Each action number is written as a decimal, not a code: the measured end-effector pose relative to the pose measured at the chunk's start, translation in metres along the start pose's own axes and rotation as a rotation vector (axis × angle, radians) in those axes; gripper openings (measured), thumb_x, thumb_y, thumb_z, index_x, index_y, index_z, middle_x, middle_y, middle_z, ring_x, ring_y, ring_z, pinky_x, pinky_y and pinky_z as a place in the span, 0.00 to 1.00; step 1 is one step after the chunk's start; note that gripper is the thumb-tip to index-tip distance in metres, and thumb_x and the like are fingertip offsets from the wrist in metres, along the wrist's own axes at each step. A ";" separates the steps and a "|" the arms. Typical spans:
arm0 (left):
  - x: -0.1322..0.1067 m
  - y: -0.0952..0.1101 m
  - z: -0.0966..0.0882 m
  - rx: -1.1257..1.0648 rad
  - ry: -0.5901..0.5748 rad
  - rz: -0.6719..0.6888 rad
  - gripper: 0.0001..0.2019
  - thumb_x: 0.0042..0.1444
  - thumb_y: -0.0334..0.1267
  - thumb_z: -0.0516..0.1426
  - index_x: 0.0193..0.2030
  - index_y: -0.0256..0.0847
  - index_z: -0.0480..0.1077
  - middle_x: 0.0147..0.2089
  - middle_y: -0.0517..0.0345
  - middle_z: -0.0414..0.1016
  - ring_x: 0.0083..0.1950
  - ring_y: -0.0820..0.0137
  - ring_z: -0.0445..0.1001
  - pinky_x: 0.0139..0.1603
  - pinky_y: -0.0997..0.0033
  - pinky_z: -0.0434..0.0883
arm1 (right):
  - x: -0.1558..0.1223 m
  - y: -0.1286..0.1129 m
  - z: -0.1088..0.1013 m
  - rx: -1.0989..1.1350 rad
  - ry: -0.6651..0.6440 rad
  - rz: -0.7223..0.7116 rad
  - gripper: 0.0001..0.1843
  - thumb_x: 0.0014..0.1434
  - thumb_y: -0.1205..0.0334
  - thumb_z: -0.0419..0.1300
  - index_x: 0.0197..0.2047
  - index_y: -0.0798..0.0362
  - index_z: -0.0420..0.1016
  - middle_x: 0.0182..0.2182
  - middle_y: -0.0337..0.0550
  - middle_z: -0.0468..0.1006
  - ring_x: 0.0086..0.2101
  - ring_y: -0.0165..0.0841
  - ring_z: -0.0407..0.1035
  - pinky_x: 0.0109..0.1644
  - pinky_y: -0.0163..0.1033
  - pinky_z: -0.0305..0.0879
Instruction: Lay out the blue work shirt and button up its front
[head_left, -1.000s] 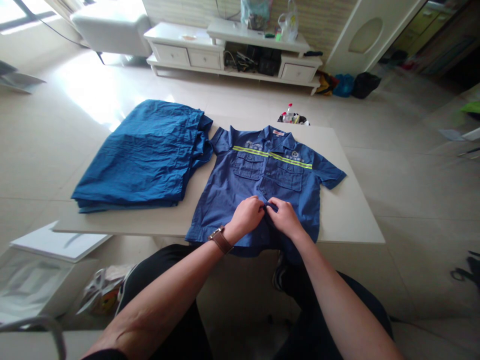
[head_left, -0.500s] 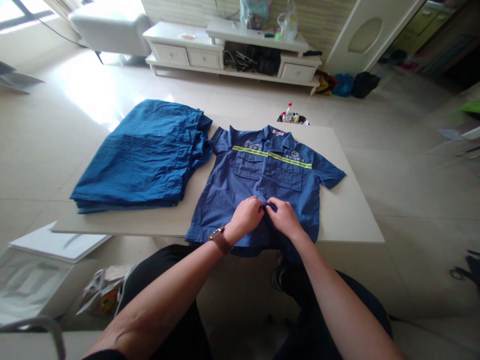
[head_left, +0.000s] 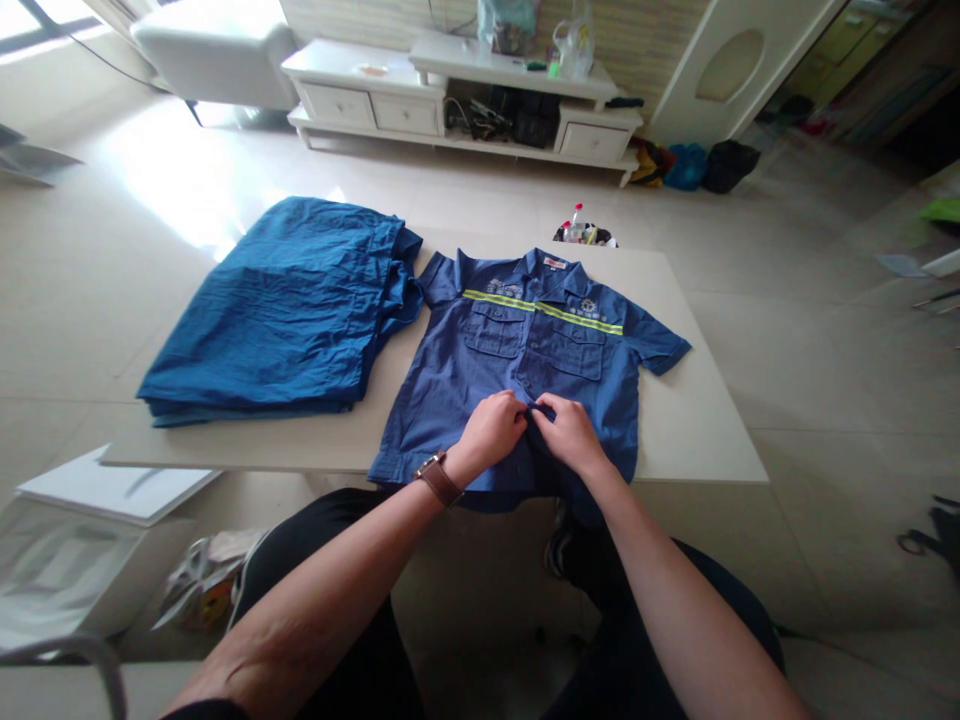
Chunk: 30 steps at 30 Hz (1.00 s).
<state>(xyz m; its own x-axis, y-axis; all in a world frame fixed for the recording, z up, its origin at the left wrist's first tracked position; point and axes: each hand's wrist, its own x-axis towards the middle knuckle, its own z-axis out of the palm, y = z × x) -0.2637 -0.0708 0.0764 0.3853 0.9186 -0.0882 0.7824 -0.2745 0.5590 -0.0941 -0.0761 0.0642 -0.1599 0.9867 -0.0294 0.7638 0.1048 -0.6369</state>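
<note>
A blue short-sleeved work shirt (head_left: 480, 365) lies front side up, collar away from me, with a yellow reflective stripe across the chest and two flap pockets. Its hem hangs a little over the near table edge. My left hand (head_left: 495, 425), with a brown-strapped watch on the wrist, pinches the front placket below the pockets. Close beside it, my right hand (head_left: 562, 428) pinches the placket's other edge. The fingertips of both nearly meet, and any button between them is hidden. Left of the shirt rests a stack of folded blue garments (head_left: 277, 310).
The shirt and stack lie on a pale table (head_left: 697, 420). Beyond its far edge is a bin with bottles (head_left: 577, 228). A white TV cabinet (head_left: 360, 85) stands along the wall. At lower left are a white box (head_left: 112, 490) and a plastic bag (head_left: 206, 580).
Both hands keep their pinch on the shirt's placket with barely any movement. The whole view has shifted very slightly.
</note>
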 end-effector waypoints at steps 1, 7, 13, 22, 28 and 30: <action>0.000 0.000 0.000 0.001 0.000 -0.001 0.12 0.59 0.30 0.54 0.35 0.40 0.79 0.39 0.52 0.78 0.40 0.68 0.76 0.47 0.72 0.70 | 0.000 0.000 0.000 -0.008 0.001 0.006 0.08 0.62 0.61 0.57 0.36 0.50 0.77 0.34 0.43 0.82 0.39 0.36 0.76 0.44 0.35 0.63; -0.002 0.004 0.003 0.034 -0.011 -0.034 0.11 0.60 0.32 0.54 0.35 0.40 0.79 0.40 0.50 0.79 0.41 0.67 0.76 0.45 0.70 0.70 | 0.000 0.003 0.003 -0.133 0.017 0.058 0.06 0.62 0.60 0.59 0.34 0.49 0.75 0.33 0.44 0.81 0.38 0.37 0.75 0.39 0.34 0.59; -0.001 0.003 0.005 0.045 -0.037 -0.043 0.12 0.61 0.32 0.54 0.38 0.40 0.80 0.41 0.49 0.80 0.42 0.66 0.78 0.48 0.70 0.71 | -0.002 -0.002 0.004 -0.179 0.001 0.066 0.06 0.62 0.61 0.57 0.33 0.49 0.74 0.32 0.44 0.80 0.36 0.35 0.73 0.36 0.34 0.55; -0.007 0.007 -0.003 -0.150 -0.061 -0.102 0.16 0.56 0.32 0.58 0.47 0.47 0.82 0.44 0.56 0.83 0.46 0.67 0.79 0.51 0.70 0.73 | 0.005 0.009 -0.005 -0.303 0.141 0.204 0.07 0.62 0.63 0.55 0.34 0.50 0.74 0.29 0.44 0.78 0.29 0.33 0.67 0.33 0.36 0.48; -0.013 -0.003 -0.002 -0.135 -0.244 -0.045 0.10 0.56 0.37 0.60 0.43 0.47 0.81 0.39 0.58 0.83 0.41 0.67 0.80 0.46 0.70 0.74 | 0.002 0.017 -0.018 -0.320 -0.186 0.196 0.05 0.53 0.62 0.61 0.26 0.49 0.72 0.25 0.41 0.75 0.28 0.33 0.67 0.32 0.36 0.50; -0.015 -0.004 0.000 -0.077 -0.239 -0.032 0.11 0.58 0.41 0.59 0.44 0.45 0.81 0.40 0.54 0.83 0.43 0.65 0.80 0.47 0.68 0.74 | 0.000 0.018 -0.019 -0.344 -0.305 0.200 0.05 0.51 0.62 0.62 0.25 0.49 0.72 0.26 0.41 0.76 0.29 0.33 0.67 0.32 0.36 0.50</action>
<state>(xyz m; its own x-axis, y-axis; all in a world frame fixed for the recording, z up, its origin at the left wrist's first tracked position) -0.2729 -0.0829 0.0756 0.4729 0.8304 -0.2945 0.7600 -0.2153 0.6132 -0.0688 -0.0723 0.0672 -0.1255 0.9158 -0.3815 0.9519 0.0028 -0.3064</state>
